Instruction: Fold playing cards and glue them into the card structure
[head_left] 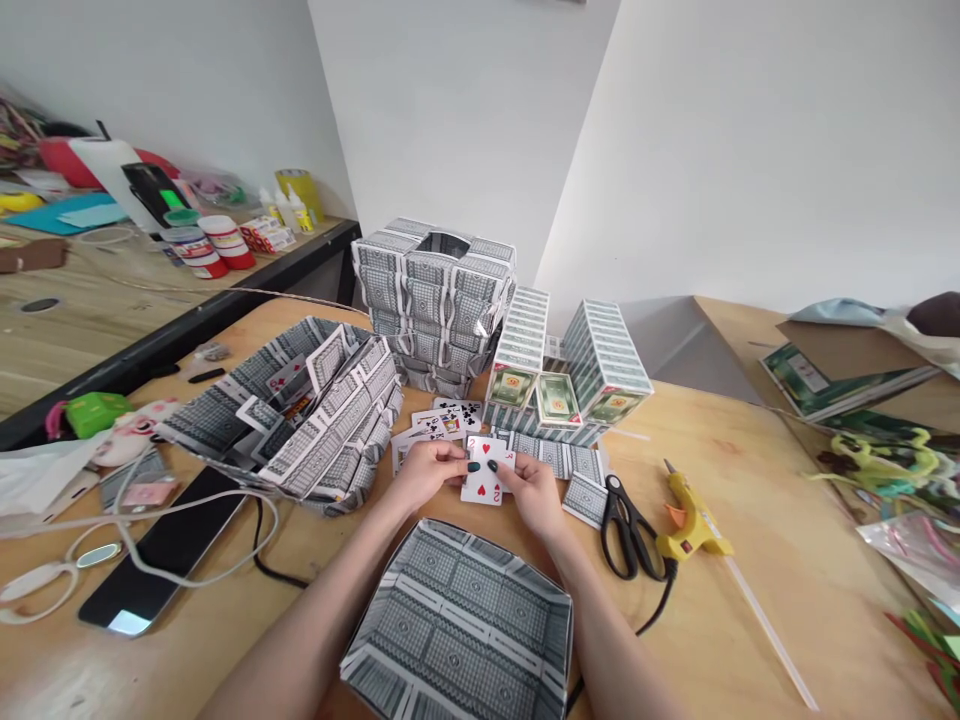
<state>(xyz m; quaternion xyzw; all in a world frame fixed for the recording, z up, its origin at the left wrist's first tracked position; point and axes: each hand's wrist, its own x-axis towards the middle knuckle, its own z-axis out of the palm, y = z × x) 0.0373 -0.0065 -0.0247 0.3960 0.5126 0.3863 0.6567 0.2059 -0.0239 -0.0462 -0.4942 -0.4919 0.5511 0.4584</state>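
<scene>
Between my two hands is a playing card (484, 488), a two of hearts, face up. My left hand (435, 474) pinches its left edge with thumb and fingers. On the right side, my right hand (536, 492) grips the card, perhaps with another card under it. Face-up playing cards (427, 428) lie fanned just beyond my left hand. Face-down cards (589, 497) with grey patterned backs lie beyond and right of my right hand. Below the hands, between my forearms, sits a shallow tray made of folded cards (457, 620).
A card-made basket (330, 440) holding loose cards stands left, a card-made box (435, 290) behind. Stacked card boxes (517, 340) stand at the back right. Black scissors (628, 530) and a yellow glue gun (690, 515) with a glue stick lie right. A phone (169, 550) and white cable lie left.
</scene>
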